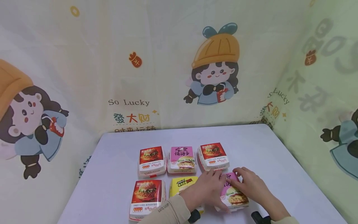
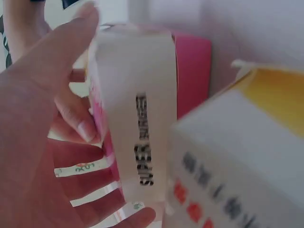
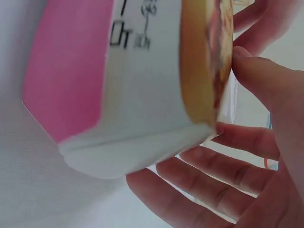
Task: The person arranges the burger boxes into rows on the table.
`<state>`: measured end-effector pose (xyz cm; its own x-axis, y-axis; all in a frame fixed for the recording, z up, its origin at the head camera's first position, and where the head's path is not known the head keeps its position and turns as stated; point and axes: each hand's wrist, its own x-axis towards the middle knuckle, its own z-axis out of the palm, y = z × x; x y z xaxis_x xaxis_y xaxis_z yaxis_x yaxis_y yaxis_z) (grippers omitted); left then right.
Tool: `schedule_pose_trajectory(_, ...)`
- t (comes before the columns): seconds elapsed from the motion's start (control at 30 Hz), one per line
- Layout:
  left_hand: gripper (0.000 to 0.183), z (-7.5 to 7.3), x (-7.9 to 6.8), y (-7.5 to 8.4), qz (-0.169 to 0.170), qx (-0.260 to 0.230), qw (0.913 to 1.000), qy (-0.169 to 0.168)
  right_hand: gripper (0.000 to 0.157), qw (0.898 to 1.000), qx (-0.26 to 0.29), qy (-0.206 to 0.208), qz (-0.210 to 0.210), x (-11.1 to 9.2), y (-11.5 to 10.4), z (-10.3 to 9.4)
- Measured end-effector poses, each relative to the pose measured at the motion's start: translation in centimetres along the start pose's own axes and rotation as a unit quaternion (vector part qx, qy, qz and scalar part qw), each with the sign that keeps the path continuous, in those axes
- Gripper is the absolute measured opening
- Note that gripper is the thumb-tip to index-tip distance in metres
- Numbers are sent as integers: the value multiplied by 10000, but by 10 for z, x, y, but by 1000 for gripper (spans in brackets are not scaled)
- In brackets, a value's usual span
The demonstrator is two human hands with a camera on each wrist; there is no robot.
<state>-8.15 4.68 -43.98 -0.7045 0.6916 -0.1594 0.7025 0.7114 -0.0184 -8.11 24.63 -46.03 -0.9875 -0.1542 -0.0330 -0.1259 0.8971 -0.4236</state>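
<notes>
A pink and white burger box (image 1: 234, 196) lies at the near right of the table, its top printed with a burger. My left hand (image 1: 205, 189) spans its left side, thumb by the near edge and fingers toward the far edge. From the right, my right hand (image 1: 253, 185) holds the same box, with the thumb on the top and the fingers round the far edge. In the left wrist view the box's white side (image 2: 135, 114) reads SUPER BURGER. A yellow burger box (image 1: 179, 183) sits just left, partly hidden under my left wrist.
In the back row stand a red burger box (image 1: 152, 161), a pink one (image 1: 181, 160) and another red one (image 1: 213, 156). A further red box (image 1: 146, 199) is at the front left. A printed cloth (image 1: 167, 62) hangs behind the white table (image 1: 112, 174).
</notes>
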Motion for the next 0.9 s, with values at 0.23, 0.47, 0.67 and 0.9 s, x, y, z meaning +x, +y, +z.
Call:
schedule_pose_trajectory(0.23, 107, -1, -3, -1, 44, -13, 9999, 126, 43, 9999, -23, 95, -137, 4, -1, -3)
schedule_pose_trajectory(0.47, 104, -9, -1, -11, -28, -297, 9993, 216, 43, 9960, 21, 679, -579, 9, -3, -6)
schedule_pose_trajectory(0.67, 85, -10, 7, -23, -441, -628, 9968, 236, 48, 9904, 187, 836, -1082, 19, -5, -1)
schedule_pose_trajectory(0.9, 85, -6, 9, -30, -767, -539, 9956, -35, 48, 9914, 293, 380, -1214, 23, -8, 5)
